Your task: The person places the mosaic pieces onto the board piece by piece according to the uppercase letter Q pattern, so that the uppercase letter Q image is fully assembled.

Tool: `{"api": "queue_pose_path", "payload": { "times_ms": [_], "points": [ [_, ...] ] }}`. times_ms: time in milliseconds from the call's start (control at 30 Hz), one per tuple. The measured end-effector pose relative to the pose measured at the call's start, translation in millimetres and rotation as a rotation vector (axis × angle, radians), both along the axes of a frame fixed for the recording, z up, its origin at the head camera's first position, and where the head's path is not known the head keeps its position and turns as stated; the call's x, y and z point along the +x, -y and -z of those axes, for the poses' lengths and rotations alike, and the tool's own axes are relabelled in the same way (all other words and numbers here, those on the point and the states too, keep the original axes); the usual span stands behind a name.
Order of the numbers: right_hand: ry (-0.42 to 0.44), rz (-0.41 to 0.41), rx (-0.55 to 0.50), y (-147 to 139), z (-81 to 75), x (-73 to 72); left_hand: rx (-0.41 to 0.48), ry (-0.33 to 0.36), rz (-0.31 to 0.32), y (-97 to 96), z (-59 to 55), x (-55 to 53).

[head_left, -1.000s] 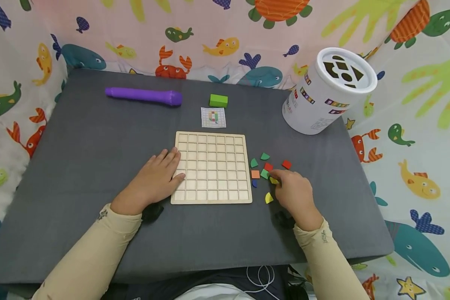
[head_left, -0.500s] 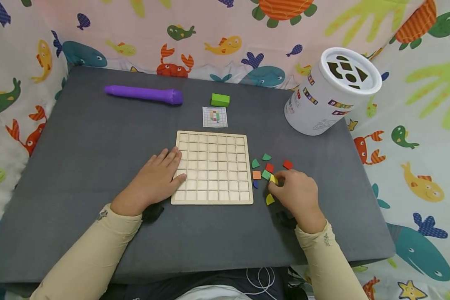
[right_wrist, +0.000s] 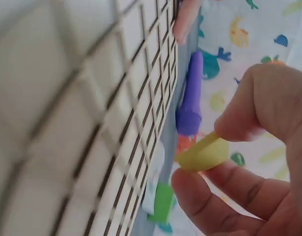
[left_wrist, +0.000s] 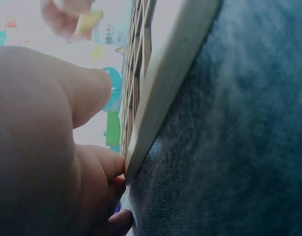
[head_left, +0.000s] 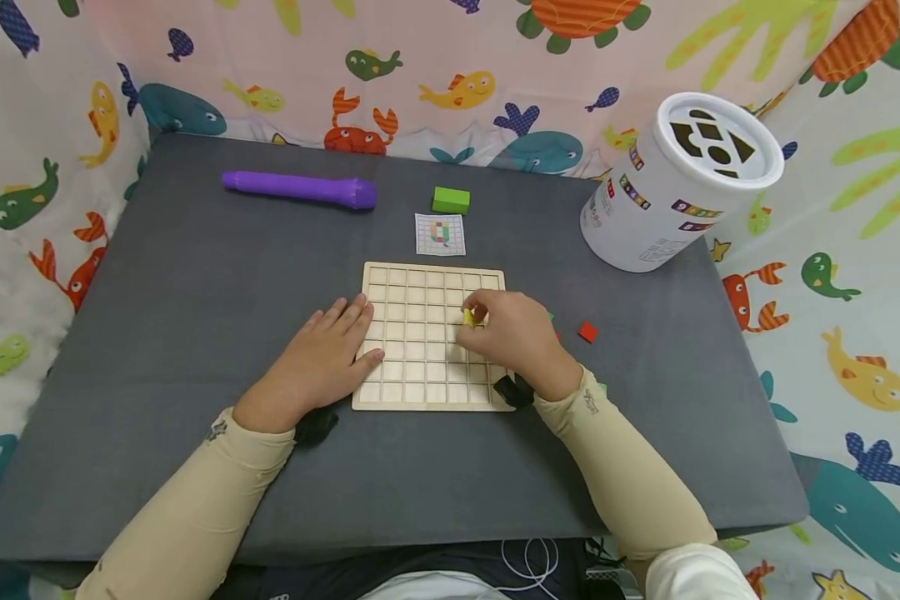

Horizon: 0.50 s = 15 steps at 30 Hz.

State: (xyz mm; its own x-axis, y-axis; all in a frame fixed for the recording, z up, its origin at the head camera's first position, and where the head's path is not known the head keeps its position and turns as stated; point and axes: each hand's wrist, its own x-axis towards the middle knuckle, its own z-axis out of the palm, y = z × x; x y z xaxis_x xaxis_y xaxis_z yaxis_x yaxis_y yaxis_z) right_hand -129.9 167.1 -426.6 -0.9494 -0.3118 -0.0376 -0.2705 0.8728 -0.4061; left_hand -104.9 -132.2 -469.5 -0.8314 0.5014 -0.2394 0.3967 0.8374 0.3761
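Observation:
A pale wooden grid board (head_left: 412, 367) lies flat in the middle of the table. My left hand (head_left: 311, 362) rests at its left edge with straight fingers, the fingertips and thumb touching the frame. Over the right part of the board, my right hand (head_left: 513, 337) pinches a yellow quarter-circle piece (right_wrist: 205, 155) between thumb and fingertips. In the right wrist view the piece is held apart from the grid. A red square piece (head_left: 587, 332) lies right of the board. My right hand and forearm hide most of the other small pieces.
Behind the board lies a pattern card (head_left: 440, 235), with a green block (head_left: 451, 200) just beyond it. A purple tube (head_left: 300, 188) lies at the back left. At the back right stands a white bucket (head_left: 667, 200) with a shape-slotted lid.
My right hand has picked up the yellow quarter-circle from among the loose pieces and moved left and away from the body, over the board. My left hand stays at the board's edge.

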Motion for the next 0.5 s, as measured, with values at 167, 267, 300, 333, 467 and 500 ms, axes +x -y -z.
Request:
{"api": "queue_pose_path", "payload": {
  "times_ms": [167,267,300,333,467,500],
  "points": [
    [0.197,-0.063,-0.184,27.4,3.7,-36.2,-0.002,-0.007,-0.011,1.4,1.0,-1.0],
    [0.294,-0.071,-0.288,39.0,10.2,-54.1,-0.006,-0.011,-0.015,1.9,0.9,-1.5],
    [0.302,-0.074,-0.288,42.0,12.3,-58.4,-0.007,-0.013,-0.016,2.0,0.9,-1.4],
    [0.290,-0.078,-0.257,44.7,14.4,-62.1,-0.010,-0.015,-0.016,2.1,0.8,-1.4],
    [0.183,-0.130,-0.045,51.5,20.6,-68.4,-0.025,-0.017,-0.015,2.5,1.2,-0.9],
    [0.147,-0.147,0.000,52.3,21.0,-68.0,-0.027,-0.016,-0.015,2.6,1.2,-0.7]
  ]
}}
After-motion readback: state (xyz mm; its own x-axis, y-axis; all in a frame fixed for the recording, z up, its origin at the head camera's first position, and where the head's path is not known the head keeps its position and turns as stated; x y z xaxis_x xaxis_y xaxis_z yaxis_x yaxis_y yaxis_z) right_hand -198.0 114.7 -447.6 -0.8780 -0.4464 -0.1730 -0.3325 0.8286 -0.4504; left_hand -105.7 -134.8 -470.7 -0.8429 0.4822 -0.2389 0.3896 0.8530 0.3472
